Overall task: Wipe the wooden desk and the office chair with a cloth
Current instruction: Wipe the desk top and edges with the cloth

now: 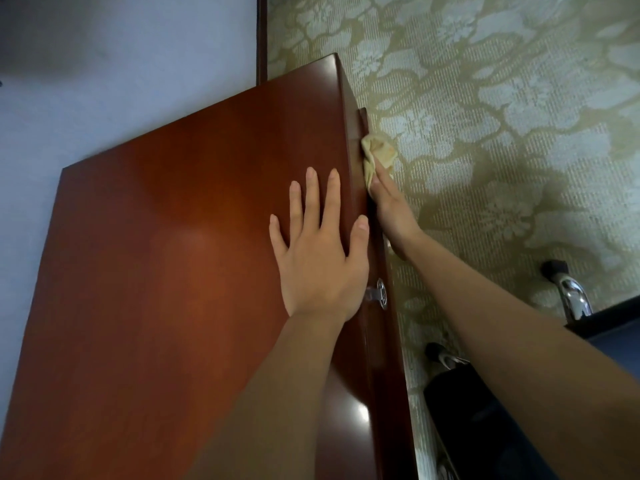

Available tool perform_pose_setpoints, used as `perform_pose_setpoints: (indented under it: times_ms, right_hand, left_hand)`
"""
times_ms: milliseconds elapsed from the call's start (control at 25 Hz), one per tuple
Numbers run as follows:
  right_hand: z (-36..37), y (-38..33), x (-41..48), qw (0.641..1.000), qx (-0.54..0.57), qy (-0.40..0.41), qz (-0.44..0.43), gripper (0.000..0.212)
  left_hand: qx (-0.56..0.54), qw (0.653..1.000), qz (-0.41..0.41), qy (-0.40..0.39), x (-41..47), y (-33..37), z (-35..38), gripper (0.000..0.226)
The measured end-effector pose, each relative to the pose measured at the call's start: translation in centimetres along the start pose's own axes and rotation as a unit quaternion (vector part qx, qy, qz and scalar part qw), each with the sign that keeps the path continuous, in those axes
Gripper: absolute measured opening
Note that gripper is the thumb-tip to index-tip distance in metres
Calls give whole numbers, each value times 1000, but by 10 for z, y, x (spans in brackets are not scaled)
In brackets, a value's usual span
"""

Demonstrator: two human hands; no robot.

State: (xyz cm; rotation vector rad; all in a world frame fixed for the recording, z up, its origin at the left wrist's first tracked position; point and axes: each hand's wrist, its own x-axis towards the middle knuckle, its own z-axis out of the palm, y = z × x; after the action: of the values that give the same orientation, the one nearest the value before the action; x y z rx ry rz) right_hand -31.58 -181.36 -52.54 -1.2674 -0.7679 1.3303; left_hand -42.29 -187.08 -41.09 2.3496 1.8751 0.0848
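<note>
Where the left hand rests, the wooden desk shows a smooth, glossy reddish-brown top with soft patches of reflected light, its darker front face dropping away just to the right of that hand's thumb. The left hand lies flat on the top, palm down, fingers straight and spread, the thumb reaching the front edge; it holds nothing. Just beside it, past the edge, the right hand is stretched along the desk's front face with its fingers straight, pressing a crumpled pale yellow cloth against the wood; the cloth bunches out beyond the fingertips, and whether the thumb hooks any of it cannot be told. A small metal handle sits on the front face beside the left wrist. Below the right forearm stands the office chair, dark, with a shiny chrome arm. Beyond the right hand spreads a green-and-cream flowered carpet, and a pale wall lies beyond the left hand's fingertips.
</note>
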Motion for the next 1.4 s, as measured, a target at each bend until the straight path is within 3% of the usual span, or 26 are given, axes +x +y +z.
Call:
perform_pose_setpoints:
  times_ms: [160, 440, 880, 1200, 1400]
  right_hand:
    - [-5, 8, -41, 994, 103, -31, 16, 44]
    - [-4, 27, -109, 994, 95, -12, 45, 40]
    - [4, 53, -176, 997, 65, 16, 27, 39]
    - [8, 72, -250, 998, 45, 10, 46, 42]
    - [13, 89, -324, 996, 57, -3, 71, 41]
  left_hand:
    - [-8, 1000, 5, -4, 1, 0, -1, 58]
    - [-8, 1000, -3, -8, 3, 0, -1, 56]
    - [22, 997, 67, 19, 14, 4, 0, 57]
    - [45, 989, 141, -10, -75, 17, 9, 63]
    - [39, 990, 136, -20, -147, 17, 9, 62]
